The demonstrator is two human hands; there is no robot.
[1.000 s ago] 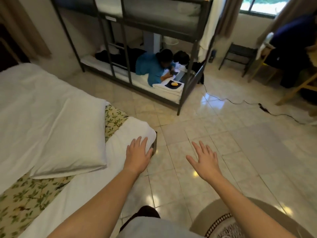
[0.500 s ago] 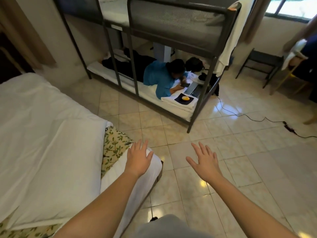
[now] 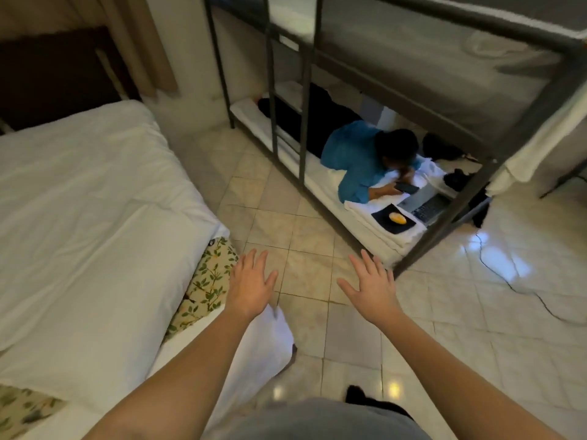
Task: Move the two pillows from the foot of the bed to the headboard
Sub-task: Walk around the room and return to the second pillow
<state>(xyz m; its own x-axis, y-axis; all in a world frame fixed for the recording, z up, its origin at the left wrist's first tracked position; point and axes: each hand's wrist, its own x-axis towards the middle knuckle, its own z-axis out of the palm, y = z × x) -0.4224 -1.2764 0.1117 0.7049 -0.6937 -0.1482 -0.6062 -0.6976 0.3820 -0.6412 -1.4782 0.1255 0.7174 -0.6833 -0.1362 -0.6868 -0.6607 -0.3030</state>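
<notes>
Both my left hand point(image 3: 251, 289) and right hand point(image 3: 370, 289) are spread, empty (mid-frame); next I'd grab the pillow point(image 3: 104, 281) lower left.

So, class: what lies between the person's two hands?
Nothing is held between the left hand and the right hand. In the head view the gap shows only bare floor tiles far below them.

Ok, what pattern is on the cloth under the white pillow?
Cream cloth printed with green leaves and small yellow flowers, clearest in the head view beside the left hand.
</notes>
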